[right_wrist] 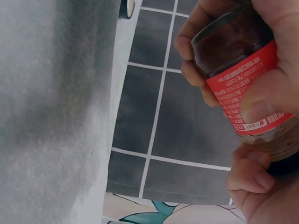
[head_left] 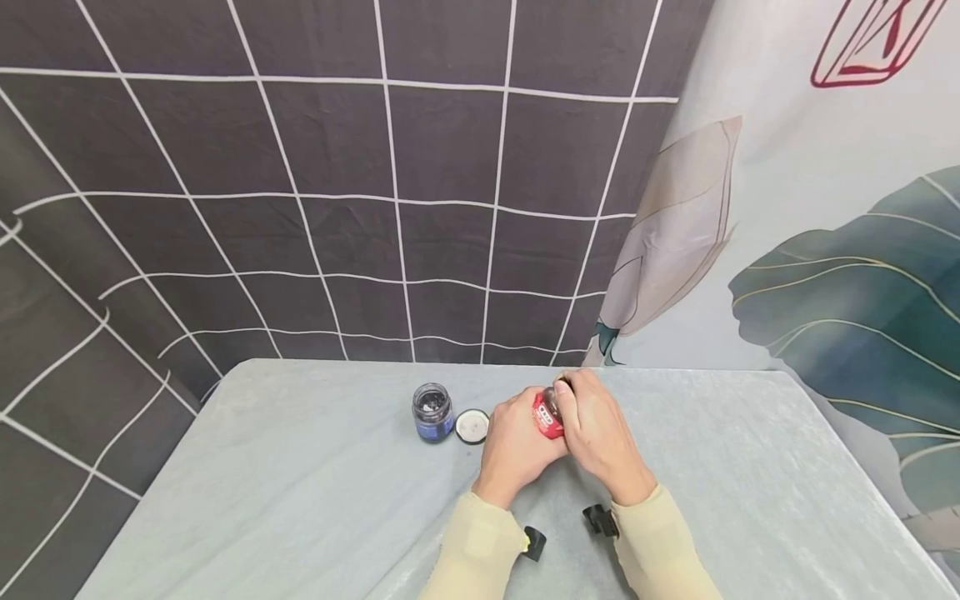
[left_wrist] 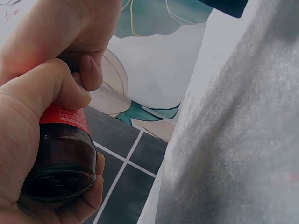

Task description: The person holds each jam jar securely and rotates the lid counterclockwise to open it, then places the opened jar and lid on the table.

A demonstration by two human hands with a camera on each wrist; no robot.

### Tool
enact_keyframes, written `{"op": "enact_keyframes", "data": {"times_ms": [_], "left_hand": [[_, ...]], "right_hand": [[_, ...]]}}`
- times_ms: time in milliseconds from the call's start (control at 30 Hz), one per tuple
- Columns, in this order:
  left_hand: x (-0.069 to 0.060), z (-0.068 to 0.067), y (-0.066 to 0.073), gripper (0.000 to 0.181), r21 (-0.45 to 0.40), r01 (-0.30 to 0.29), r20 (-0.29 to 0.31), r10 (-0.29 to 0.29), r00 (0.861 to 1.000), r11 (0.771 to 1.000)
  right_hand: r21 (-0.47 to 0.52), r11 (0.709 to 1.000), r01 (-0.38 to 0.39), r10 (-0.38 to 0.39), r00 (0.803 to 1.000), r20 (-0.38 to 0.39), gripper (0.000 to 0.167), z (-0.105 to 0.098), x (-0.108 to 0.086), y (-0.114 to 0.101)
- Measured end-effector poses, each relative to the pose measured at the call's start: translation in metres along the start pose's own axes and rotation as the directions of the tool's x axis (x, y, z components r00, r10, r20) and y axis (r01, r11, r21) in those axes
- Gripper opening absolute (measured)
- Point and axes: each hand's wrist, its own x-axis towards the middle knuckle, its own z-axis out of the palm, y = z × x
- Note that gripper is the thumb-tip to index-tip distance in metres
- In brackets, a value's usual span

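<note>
A glass jar with a red label [head_left: 547, 418] and dark contents is held off the table between both hands. My left hand [head_left: 517, 437] is wrapped round its body, as the left wrist view shows, with the glass base of the jar [left_wrist: 65, 158] exposed. At the jar's other end, my right hand [head_left: 603, 429] grips the dark lid [right_wrist: 285, 164]; the fingers hide most of it. The lid sits on the neck in the right wrist view. Left of the hands stands an uncapped jar with a blue label [head_left: 433, 421]. Beside it lies a loose round lid [head_left: 472, 427], pale side up.
A pale grey cloth covers the table [head_left: 300, 483]. Behind it hangs a dark curtain with white grid lines [head_left: 442, 142]; a leaf-patterned curtain [head_left: 795, 208] hangs to the right. Black camera mounts [head_left: 534, 543] sit at the wrists.
</note>
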Motion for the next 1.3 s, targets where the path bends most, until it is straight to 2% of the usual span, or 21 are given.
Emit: {"op": "enact_keyframes", "data": {"times_ms": [400,1300], "left_hand": [[-0.0009,-0.0001,0.0005,0.051,-0.007,0.0,-0.004,0.0,1.0,1.0],[-0.0002,-0.0005,0.0003,0.048,-0.029,0.023,0.012,-0.023,1.0,0.999]], "right_hand": [[0.007,1.0,0.006,-0.006,0.999,0.037,0.027,-0.0023,0.0,0.0004],[0.017,0.999,0.035,-0.036,0.998,0.041,0.025,-0.0028,0.0017,0.0024]]}}
